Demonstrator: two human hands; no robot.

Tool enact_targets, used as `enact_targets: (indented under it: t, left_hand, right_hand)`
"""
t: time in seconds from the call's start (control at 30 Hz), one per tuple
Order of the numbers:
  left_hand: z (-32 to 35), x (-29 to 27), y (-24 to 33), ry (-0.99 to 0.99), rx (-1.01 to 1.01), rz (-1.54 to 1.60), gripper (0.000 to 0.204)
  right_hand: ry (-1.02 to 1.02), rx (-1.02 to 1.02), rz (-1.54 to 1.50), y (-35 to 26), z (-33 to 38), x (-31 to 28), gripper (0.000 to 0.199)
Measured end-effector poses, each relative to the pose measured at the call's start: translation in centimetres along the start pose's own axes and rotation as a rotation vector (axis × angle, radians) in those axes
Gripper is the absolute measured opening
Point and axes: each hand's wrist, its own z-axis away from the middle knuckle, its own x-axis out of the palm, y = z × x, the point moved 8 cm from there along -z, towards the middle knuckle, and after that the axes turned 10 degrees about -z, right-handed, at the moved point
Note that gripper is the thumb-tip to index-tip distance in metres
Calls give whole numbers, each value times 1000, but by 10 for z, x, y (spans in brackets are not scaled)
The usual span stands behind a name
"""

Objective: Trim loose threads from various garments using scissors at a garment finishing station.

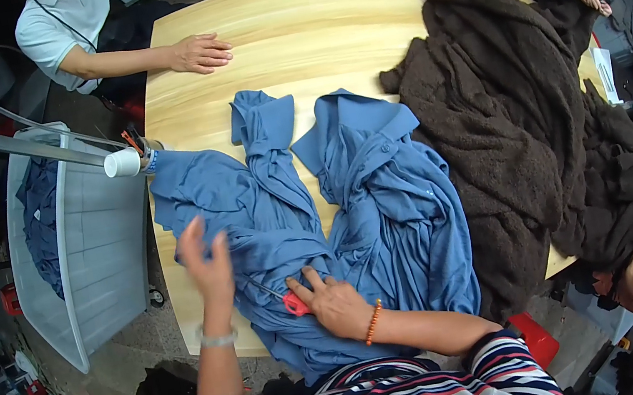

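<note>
A blue knit garment (395, 209) lies crumpled in front of me, its collar and sleeves spread toward the far side of the wooden table (285, 17). My right hand (336, 306) rests on the cloth near the table's front, fingers curled over a red-handled tool (294, 303). That tool has a slim metal blade pointing up and left; its exact kind is not plain. Raised above the garment's left side, my left hand (207, 261) is blurred by motion, with fingers apart and nothing visible in it.
Dark brown fabric (493, 141) is heaped across the table's right side. A white cup (122, 163) sits by the left edge, near a grey bin (97, 227) holding dark blue cloth. Another person's hand (201, 54) lies at the far left; other people are on the right.
</note>
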Motion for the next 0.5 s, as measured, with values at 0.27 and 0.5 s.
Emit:
enact_targets:
  t: [0.27,0.5]
  left_hand:
    - [-155,166,17,-537,244,-147,25]
    - [-130,204,113,-1085,-498,821,30]
  right_hand:
    - [84,90,-235,22,35,-70,70]
    - [361,407,-275,96,29,-161,43]
